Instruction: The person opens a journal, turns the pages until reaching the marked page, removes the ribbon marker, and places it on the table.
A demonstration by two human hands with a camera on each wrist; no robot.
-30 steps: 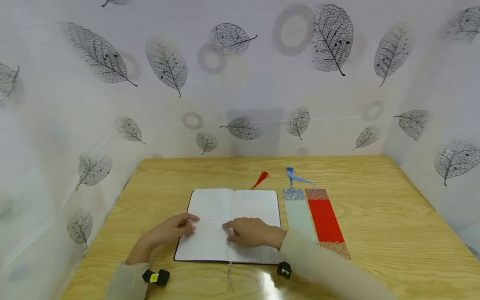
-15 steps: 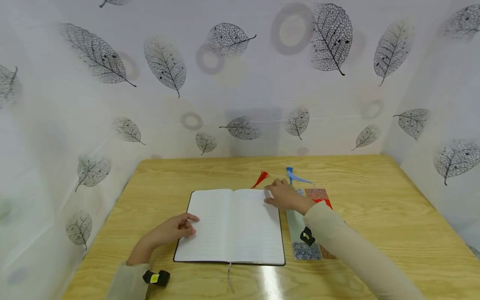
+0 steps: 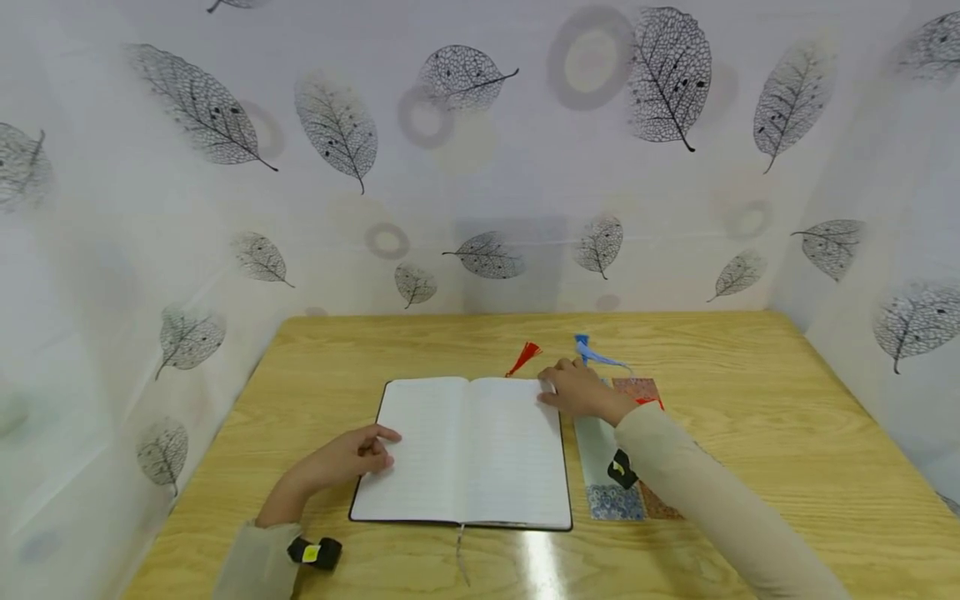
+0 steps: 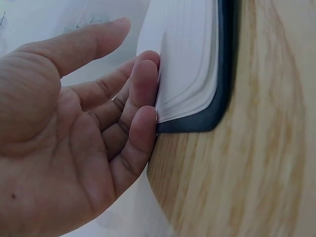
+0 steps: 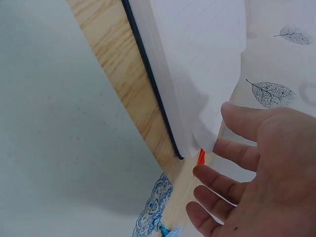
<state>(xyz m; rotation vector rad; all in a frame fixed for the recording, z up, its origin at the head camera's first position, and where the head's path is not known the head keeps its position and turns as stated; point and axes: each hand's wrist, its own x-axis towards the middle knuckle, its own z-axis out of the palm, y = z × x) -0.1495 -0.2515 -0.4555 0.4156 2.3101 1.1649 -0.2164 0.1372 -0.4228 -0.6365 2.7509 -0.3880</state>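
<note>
A lined notebook (image 3: 510, 467) with a dark cover lies spread out on the table. My left hand (image 3: 348, 458) rests at its left edge; in the left wrist view, the curled fingertips (image 4: 144, 121) touch the page edges while the thumb stays apart from them. My right hand (image 3: 573, 390) is at the upper right corner of the right page. The right wrist view shows its index fingertip (image 5: 219, 146) against a slightly raised page corner (image 5: 210, 136), with the thumb (image 5: 239, 118) beside the page edge and the other fingers spread.
Right of the notebook lie a pale green bookmark (image 3: 596, 454) with blue patterned ends and a red bookmark (image 3: 636, 388), partly hidden under my right arm. Blue tassels (image 3: 592, 350) and a red tassel (image 3: 525, 358) lie behind. A thin ribbon (image 3: 461, 554) hangs from the notebook's near edge.
My right hand has moved from the middle of the notebook to the far right corner, then slightly farther right. The right page is uncovered. My left hand has stayed in place.
</note>
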